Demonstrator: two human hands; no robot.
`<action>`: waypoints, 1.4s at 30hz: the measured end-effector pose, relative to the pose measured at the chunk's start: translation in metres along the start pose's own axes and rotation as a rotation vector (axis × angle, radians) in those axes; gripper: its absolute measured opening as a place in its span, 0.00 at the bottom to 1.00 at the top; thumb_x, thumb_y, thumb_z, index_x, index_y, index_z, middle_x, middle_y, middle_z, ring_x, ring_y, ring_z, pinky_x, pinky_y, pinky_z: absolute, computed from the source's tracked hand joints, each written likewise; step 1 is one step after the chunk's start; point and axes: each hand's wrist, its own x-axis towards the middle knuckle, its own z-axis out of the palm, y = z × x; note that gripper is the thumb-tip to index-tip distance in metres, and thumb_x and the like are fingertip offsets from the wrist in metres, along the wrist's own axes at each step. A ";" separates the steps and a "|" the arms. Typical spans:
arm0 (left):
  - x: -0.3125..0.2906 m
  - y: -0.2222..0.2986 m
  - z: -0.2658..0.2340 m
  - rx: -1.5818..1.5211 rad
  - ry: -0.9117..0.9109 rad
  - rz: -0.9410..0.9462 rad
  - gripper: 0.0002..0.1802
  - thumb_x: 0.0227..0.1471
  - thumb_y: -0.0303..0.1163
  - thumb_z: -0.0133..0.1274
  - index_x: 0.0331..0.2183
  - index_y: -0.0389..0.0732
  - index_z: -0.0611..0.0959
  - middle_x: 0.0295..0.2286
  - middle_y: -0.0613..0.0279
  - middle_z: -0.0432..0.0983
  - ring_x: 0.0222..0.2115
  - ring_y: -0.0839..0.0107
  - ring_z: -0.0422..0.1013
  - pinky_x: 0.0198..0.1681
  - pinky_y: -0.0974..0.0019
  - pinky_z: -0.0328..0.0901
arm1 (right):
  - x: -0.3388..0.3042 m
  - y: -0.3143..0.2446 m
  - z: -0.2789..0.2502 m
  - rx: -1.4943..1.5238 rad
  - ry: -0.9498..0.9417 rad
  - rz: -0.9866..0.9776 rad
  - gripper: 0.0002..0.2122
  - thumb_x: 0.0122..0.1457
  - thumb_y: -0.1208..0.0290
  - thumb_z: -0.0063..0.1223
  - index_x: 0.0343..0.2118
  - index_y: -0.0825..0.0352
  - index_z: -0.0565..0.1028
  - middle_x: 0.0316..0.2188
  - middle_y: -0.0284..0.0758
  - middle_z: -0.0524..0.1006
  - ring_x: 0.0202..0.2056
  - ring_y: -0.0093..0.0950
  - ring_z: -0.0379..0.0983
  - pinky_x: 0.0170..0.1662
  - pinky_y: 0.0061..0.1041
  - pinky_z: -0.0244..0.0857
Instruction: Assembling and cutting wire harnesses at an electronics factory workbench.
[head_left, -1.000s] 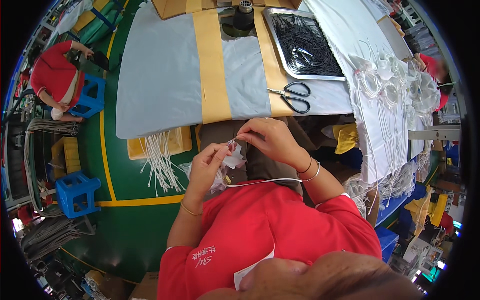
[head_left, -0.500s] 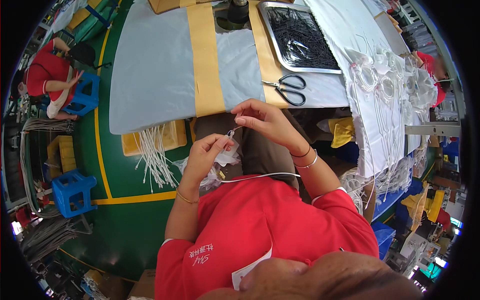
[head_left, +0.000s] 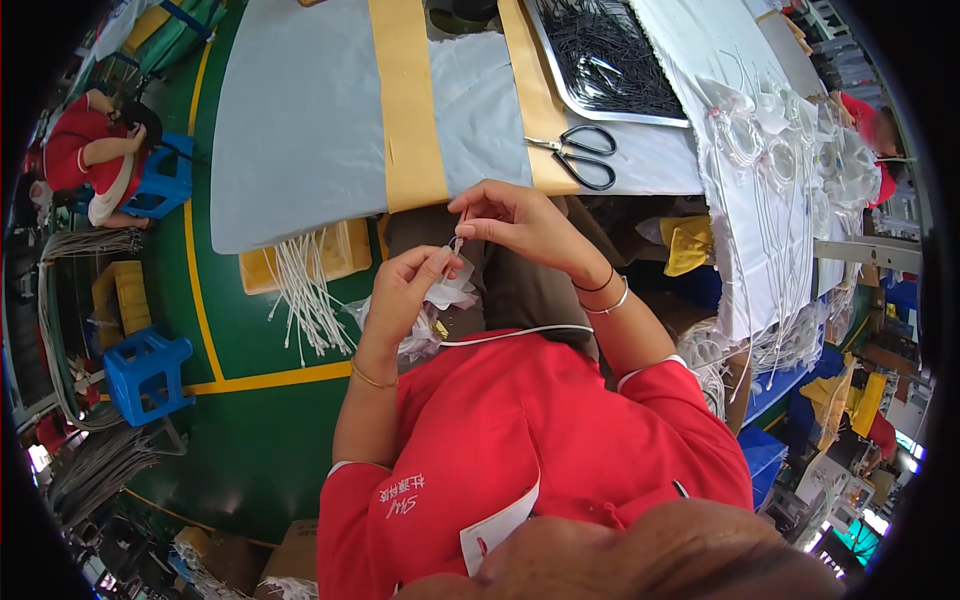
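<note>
Above my lap my left hand [head_left: 403, 290] is closed, thumb and finger pinching a small whitish piece [head_left: 456, 245]. Just above it my right hand [head_left: 522, 226] pinches a thin strand that rises from this piece; its exact kind is too small to tell. Clear plastic bags [head_left: 452, 288] lie on my lap, partly behind my left hand. A white cable [head_left: 520, 333] runs across my waist, its left end hidden among the bags. Black-handled scissors [head_left: 585, 157] rest on the table beyond my right hand.
The grey-covered table [head_left: 300, 130] has tan tape strips [head_left: 410, 110]. A metal tray [head_left: 660, 120] holds many short black pieces. White cables [head_left: 310, 275] hang over a yellow bin [head_left: 348, 250] at left. More bagged cables [head_left: 770, 150] lie at right. A person [head_left: 90, 150] sits beyond a blue stool [head_left: 145, 372].
My right hand has risen slightly and moved a little left, still pinching at the small piece. The view has shifted slightly. The person at left has raised a hand toward the head.
</note>
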 end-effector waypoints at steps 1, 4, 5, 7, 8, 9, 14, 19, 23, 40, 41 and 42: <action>0.000 0.001 0.000 -0.005 0.001 -0.012 0.14 0.63 0.35 0.51 0.35 0.33 0.84 0.30 0.67 0.79 0.32 0.82 0.71 0.37 0.77 0.65 | -0.001 0.002 -0.001 0.003 -0.003 0.013 0.07 0.62 0.73 0.57 0.39 0.71 0.77 0.33 0.29 0.79 0.35 0.14 0.72 0.41 0.17 0.67; 0.001 0.000 -0.001 -0.010 0.002 -0.022 0.14 0.63 0.35 0.51 0.35 0.33 0.84 0.30 0.67 0.79 0.32 0.82 0.70 0.37 0.77 0.65 | -0.001 0.009 0.001 -0.011 0.012 0.013 0.07 0.61 0.73 0.58 0.38 0.71 0.77 0.32 0.29 0.79 0.34 0.15 0.73 0.40 0.18 0.68; 0.001 -0.001 -0.001 -0.010 0.004 -0.021 0.14 0.63 0.35 0.51 0.35 0.33 0.84 0.30 0.67 0.79 0.32 0.82 0.70 0.37 0.77 0.65 | 0.000 0.012 0.002 -0.027 0.028 0.001 0.07 0.61 0.73 0.58 0.37 0.72 0.78 0.30 0.30 0.79 0.33 0.16 0.73 0.39 0.18 0.68; 0.002 -0.003 -0.001 -0.009 0.003 -0.019 0.14 0.63 0.35 0.52 0.35 0.33 0.84 0.30 0.67 0.79 0.32 0.82 0.70 0.37 0.77 0.65 | -0.001 0.014 0.001 -0.043 0.048 -0.011 0.07 0.60 0.73 0.59 0.35 0.72 0.78 0.28 0.30 0.79 0.32 0.17 0.74 0.38 0.19 0.68; 0.002 -0.004 -0.001 -0.012 0.006 -0.019 0.14 0.63 0.35 0.52 0.35 0.33 0.84 0.30 0.67 0.79 0.32 0.82 0.70 0.37 0.77 0.65 | -0.001 0.014 0.001 -0.079 0.039 0.004 0.07 0.61 0.73 0.58 0.36 0.72 0.78 0.29 0.30 0.79 0.33 0.16 0.73 0.39 0.19 0.68; 0.002 -0.005 -0.001 -0.015 0.008 -0.019 0.14 0.63 0.35 0.52 0.35 0.33 0.84 0.29 0.67 0.78 0.32 0.82 0.70 0.37 0.77 0.65 | -0.002 0.012 0.001 -0.116 0.031 0.019 0.07 0.62 0.73 0.57 0.37 0.72 0.77 0.31 0.30 0.79 0.34 0.16 0.73 0.39 0.18 0.68; 0.001 -0.007 -0.002 -0.031 0.017 0.024 0.14 0.63 0.35 0.51 0.35 0.34 0.84 0.30 0.67 0.78 0.32 0.82 0.71 0.37 0.77 0.65 | -0.003 0.009 0.005 -0.086 0.068 -0.003 0.07 0.62 0.72 0.57 0.36 0.72 0.77 0.32 0.30 0.80 0.33 0.16 0.73 0.38 0.18 0.68; -0.001 -0.011 -0.007 -0.029 0.075 0.058 0.14 0.63 0.35 0.52 0.35 0.33 0.84 0.30 0.66 0.80 0.32 0.81 0.73 0.38 0.75 0.66 | -0.015 -0.003 0.005 -0.462 0.174 0.013 0.07 0.61 0.72 0.59 0.34 0.71 0.77 0.31 0.31 0.80 0.32 0.16 0.72 0.36 0.18 0.67; -0.004 -0.014 -0.004 0.196 0.105 0.112 0.14 0.63 0.33 0.50 0.36 0.32 0.84 0.32 0.62 0.81 0.34 0.76 0.74 0.42 0.73 0.67 | -0.023 0.005 0.011 -0.519 0.122 0.040 0.07 0.60 0.72 0.59 0.33 0.70 0.78 0.30 0.30 0.79 0.31 0.15 0.71 0.34 0.18 0.66; 0.001 0.025 0.029 0.490 0.101 0.332 0.06 0.54 0.25 0.59 0.32 0.31 0.84 0.28 0.63 0.79 0.29 0.77 0.72 0.33 0.73 0.66 | -0.029 0.024 0.014 0.289 0.127 0.053 0.07 0.61 0.69 0.59 0.33 0.68 0.79 0.27 0.25 0.78 0.31 0.12 0.70 0.34 0.15 0.64; 0.004 0.032 0.031 0.501 0.116 0.342 0.06 0.54 0.25 0.59 0.32 0.31 0.84 0.28 0.63 0.79 0.29 0.77 0.72 0.33 0.73 0.66 | -0.031 0.018 0.010 0.263 0.153 0.020 0.07 0.61 0.69 0.59 0.33 0.68 0.80 0.27 0.25 0.78 0.31 0.12 0.70 0.35 0.15 0.65; 0.007 0.040 0.034 0.509 0.080 0.352 0.06 0.53 0.25 0.60 0.32 0.31 0.84 0.28 0.63 0.79 0.28 0.78 0.72 0.33 0.74 0.65 | -0.033 0.011 0.006 0.238 0.178 -0.014 0.07 0.61 0.69 0.59 0.33 0.68 0.80 0.28 0.25 0.78 0.31 0.12 0.70 0.35 0.15 0.65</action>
